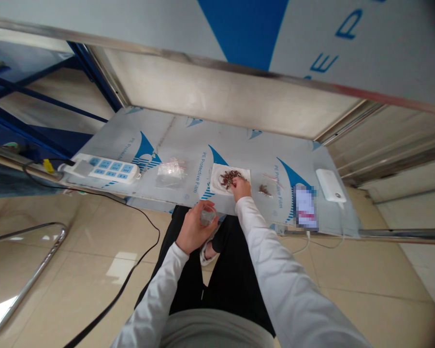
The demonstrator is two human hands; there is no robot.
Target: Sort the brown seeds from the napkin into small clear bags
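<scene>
My left hand (195, 227) is wrapped round a small clear plastic cup (207, 215), held just off the shelf's front edge. On the shelf, a pile of small brown metal pieces, like screws (227, 178), lies on a white square sheet (217, 186). My right hand (241, 187) reaches down into the right side of that pile with its fingers pinched together. What sits between those fingertips is hidden or too small to make out. Right of the hand lies a clear bag with a few similar dark pieces (264, 189).
A film-covered metal shelf (181, 145) carries a white power strip (112, 170) at left, clear plastic bags (171, 173), a phone (305, 208) and a white power bank (330, 185). An upper shelf (148, 21) overhangs. A black cable (145, 261) hangs to the floor.
</scene>
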